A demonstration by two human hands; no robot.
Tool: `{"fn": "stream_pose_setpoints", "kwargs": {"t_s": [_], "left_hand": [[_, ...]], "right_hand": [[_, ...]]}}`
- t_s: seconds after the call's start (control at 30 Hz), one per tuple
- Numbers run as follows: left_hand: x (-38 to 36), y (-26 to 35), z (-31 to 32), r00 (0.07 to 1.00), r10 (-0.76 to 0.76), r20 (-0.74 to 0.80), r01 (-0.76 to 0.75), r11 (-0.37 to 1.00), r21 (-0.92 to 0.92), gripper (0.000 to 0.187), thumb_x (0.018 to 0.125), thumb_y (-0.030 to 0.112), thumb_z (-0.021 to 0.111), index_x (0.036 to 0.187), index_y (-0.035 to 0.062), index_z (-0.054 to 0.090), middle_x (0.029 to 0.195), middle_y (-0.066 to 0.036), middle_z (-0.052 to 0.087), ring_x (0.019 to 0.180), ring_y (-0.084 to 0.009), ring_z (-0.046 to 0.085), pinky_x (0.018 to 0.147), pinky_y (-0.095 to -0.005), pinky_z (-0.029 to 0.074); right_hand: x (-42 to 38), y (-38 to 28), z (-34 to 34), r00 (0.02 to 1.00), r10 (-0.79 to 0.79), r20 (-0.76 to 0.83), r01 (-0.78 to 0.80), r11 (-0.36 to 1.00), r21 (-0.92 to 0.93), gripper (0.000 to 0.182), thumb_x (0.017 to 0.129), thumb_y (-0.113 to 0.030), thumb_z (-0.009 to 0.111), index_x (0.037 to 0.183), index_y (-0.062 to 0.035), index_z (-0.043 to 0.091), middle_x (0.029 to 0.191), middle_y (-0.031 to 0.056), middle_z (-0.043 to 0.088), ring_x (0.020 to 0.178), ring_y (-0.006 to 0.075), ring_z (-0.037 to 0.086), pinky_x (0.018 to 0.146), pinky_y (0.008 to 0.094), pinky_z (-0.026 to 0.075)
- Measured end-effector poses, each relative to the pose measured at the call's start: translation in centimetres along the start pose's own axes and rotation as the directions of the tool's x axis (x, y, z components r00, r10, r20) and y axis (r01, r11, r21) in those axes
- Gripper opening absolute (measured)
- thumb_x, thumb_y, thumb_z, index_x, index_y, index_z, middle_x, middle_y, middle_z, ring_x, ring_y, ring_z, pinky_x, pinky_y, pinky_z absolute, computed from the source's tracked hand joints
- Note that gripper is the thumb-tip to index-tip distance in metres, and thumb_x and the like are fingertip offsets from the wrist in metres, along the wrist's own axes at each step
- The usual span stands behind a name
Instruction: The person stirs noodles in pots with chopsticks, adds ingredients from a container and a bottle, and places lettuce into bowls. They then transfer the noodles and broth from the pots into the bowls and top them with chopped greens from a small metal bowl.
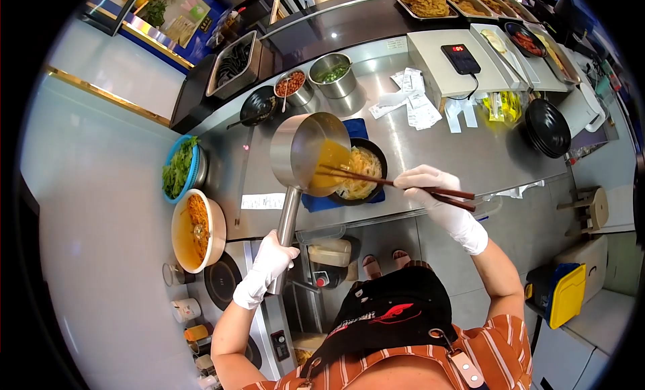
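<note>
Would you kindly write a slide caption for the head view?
The left hand holds a metal saucepan tilted toward a black bowl of noodles; the right hand holds chopsticks.

Head-worn view, facing forward and down
From above the black apron [396, 299], one wide view takes in the left hand [274, 254] and right hand [433, 188] at close range, the steel counter [463, 155] beyond; its curved edges are perhaps warped.

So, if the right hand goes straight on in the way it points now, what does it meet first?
Probably the right hand would first meet the bowl under its chopsticks. Its height is unclear, so it may pass above the rim.
</note>
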State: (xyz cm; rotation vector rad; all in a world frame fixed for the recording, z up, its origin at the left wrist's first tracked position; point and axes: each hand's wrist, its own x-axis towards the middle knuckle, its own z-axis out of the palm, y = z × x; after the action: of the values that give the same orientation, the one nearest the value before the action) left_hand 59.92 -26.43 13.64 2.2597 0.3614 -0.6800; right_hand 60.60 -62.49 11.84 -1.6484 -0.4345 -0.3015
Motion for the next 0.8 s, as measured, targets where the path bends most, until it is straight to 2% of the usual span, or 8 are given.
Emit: {"fn": "stream_pose_setpoints", "kwargs": {"t_s": [0.07, 0.17, 0.27, 0.33, 0.47, 0.5, 0.73, 0.8], "left_hand": [[-0.1, 0.1, -0.1, 1.000, 0.009, 0.000, -0.009, 1.000, -0.005, 0.034, 0.075, 0.003, 0.067, 0.100, -0.0101, 0.048, 0.071, -0.012, 0.058, 0.052, -0.0157, 0.057, 0.048, -0.0291, 0.048], [-0.3, 0.3, -0.2, 1.000, 0.001, -0.004, -0.001, 1.000, 0.005, 0.033, 0.075, 0.003, 0.067, 0.099, -0.0096, 0.048, 0.070, -0.012, 0.058, 0.052, -0.0159, 0.057, 0.048, -0.0296, 0.048], [-0.4, 0.2, -0.3, 1.000, -0.002, -0.003, 0.002, 1.000, -0.001, 0.033, 0.075, 0.004, 0.067, 0.099, -0.0095, 0.048, 0.070, -0.011, 0.058, 0.052, -0.0159, 0.057, 0.048, -0.0297, 0.048], [-0.3, 0.0, -0.3, 1.000, 0.010, -0.019, -0.010, 1.000, 0.013, 0.032, 0.075, 0.003, 0.066, 0.098, -0.0093, 0.048, 0.070, -0.011, 0.058, 0.051, -0.0158, 0.057, 0.048, -0.0296, 0.048], [-0.6, 0.5, -0.4, 1.000, 0.017, -0.022, -0.016, 0.999, 0.035, 0.033, 0.075, 0.003, 0.066, 0.099, -0.0093, 0.048, 0.069, -0.011, 0.058, 0.051, -0.0159, 0.057, 0.047, -0.0296, 0.048], [-0.7, 0.5, -0.4, 0.999, 0.020, -0.028, -0.019, 0.999, 0.042, 0.033, 0.075, 0.003, 0.066, 0.099, -0.0094, 0.048, 0.069, -0.011, 0.058, 0.051, -0.0159, 0.057, 0.047, -0.0297, 0.048], [-0.5, 0.2, -0.7, 0.999, 0.025, -0.035, -0.022, 0.997, 0.077, 0.035, 0.075, 0.004, 0.066, 0.101, -0.0109, 0.047, 0.069, -0.012, 0.059, 0.052, -0.0169, 0.058, 0.048, -0.0311, 0.049], [-0.5, 0.2, -0.8, 0.999, 0.016, -0.035, -0.013, 0.997, 0.077, 0.036, 0.075, 0.004, 0.066, 0.101, -0.0110, 0.047, 0.070, -0.013, 0.059, 0.053, -0.0172, 0.059, 0.049, -0.0313, 0.049]], "right_hand": [[-0.1, -0.1, 0.8, 0.997, 0.018, 0.078, -0.021, 0.999, 0.029, 0.016, 0.082, -0.002, 0.070, 0.098, -0.0030, 0.070, 0.095, 0.0095, 0.068, 0.087, 0.0214, 0.064, 0.078, 0.0306, 0.051], [-0.4, 0.0, 0.8, 0.990, 0.029, 0.139, -0.030, 1.000, 0.006, 0.017, 0.081, 0.001, 0.066, 0.098, -0.0007, 0.068, 0.096, 0.0116, 0.067, 0.088, 0.0217, 0.063, 0.080, 0.0307, 0.050], [-0.5, 0.0, 0.1, 0.992, -0.051, 0.117, 0.060, 0.996, -0.071, 0.015, 0.082, 0.002, 0.065, 0.097, -0.0005, 0.068, 0.096, 0.0118, 0.066, 0.087, 0.0213, 0.063, 0.079, 0.0306, 0.050], [-0.5, -0.9, -0.6, 0.996, 0.087, 0.035, -0.087, 0.996, -0.005, 0.014, 0.082, 0.000, 0.068, 0.096, -0.0027, 0.069, 0.094, 0.0109, 0.067, 0.085, 0.0206, 0.064, 0.077, 0.0300, 0.051], [0.7, 0.0, -0.2, 0.997, -0.072, -0.029, 0.070, 0.995, -0.064, 0.015, 0.081, 0.001, 0.068, 0.096, -0.0004, 0.068, 0.096, 0.0127, 0.067, 0.086, 0.0236, 0.064, 0.078, 0.0317, 0.051], [1.0, 0.4, 0.2, 0.995, -0.095, -0.034, 0.095, 0.995, -0.022, 0.017, 0.082, 0.005, 0.063, 0.098, 0.0017, 0.067, 0.096, 0.0130, 0.066, 0.086, 0.0214, 0.062, 0.080, 0.0299, 0.050], [0.5, 1.5, 0.4, 0.998, -0.065, 0.014, 0.066, 0.994, -0.082, 0.017, 0.082, 0.004, 0.065, 0.098, 0.0011, 0.068, 0.098, 0.0124, 0.067, 0.088, 0.0214, 0.062, 0.080, 0.0304, 0.050], [0.2, 0.4, 0.1, 0.999, 0.002, -0.034, -0.005, 0.998, -0.070, 0.017, 0.081, 0.002, 0.068, 0.097, -0.0005, 0.068, 0.096, 0.0118, 0.067, 0.087, 0.0229, 0.064, 0.078, 0.0311, 0.051]]}}
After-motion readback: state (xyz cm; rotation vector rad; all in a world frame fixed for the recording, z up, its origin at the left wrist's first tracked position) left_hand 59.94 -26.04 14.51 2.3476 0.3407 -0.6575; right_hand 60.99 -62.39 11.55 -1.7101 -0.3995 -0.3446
